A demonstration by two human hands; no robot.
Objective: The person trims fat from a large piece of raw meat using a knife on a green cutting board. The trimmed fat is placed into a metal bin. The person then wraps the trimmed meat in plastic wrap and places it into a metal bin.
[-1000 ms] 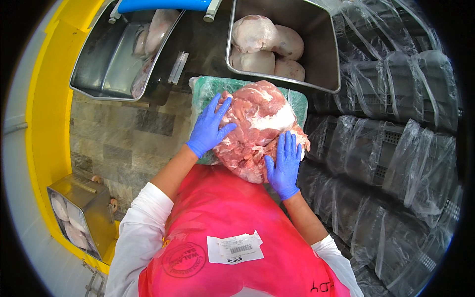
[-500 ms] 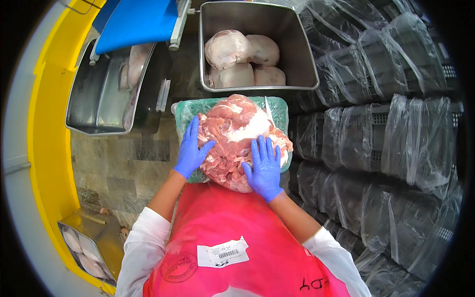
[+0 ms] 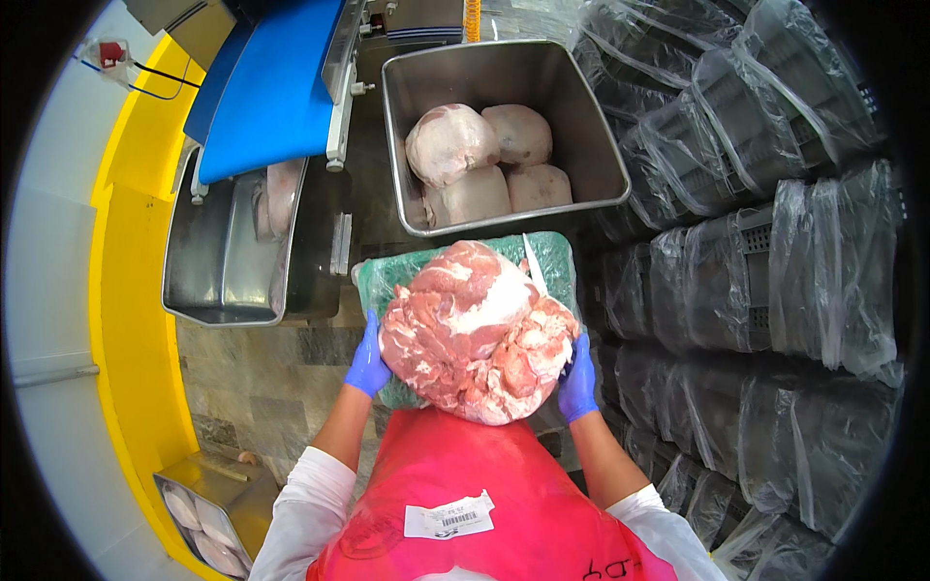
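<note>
A large boneless cut of raw meat [image 3: 455, 339], pink with white fat, fills most of a green film-wrapped tray [image 3: 380, 281] in front of me. My left hand [image 3: 369, 363], in a blue glove, grips its left side. Gloved the same way, my right hand [image 3: 578, 380] cups the right side. The fingertips of both hands are partly hidden by the meat's edges. Behind the meat, at the tray's far right, lies a slim white tapered thing like a knife [image 3: 535, 266]; its near end is covered.
Beyond the tray stands a deep steel bin [image 3: 504, 225] with several rounded pale meat pieces. A blue conveyor belt [image 3: 276, 92] overhangs another steel bin [image 3: 228, 281] at left. Film-wrapped grey crates [image 3: 717, 281] are stacked along the right. At lower left is a container of meat [image 3: 199, 528].
My hands have moved from the top of the meat outward to its two sides. A fatty, ragged part now shows at its near right. The view has shifted, so the bins appear lower.
</note>
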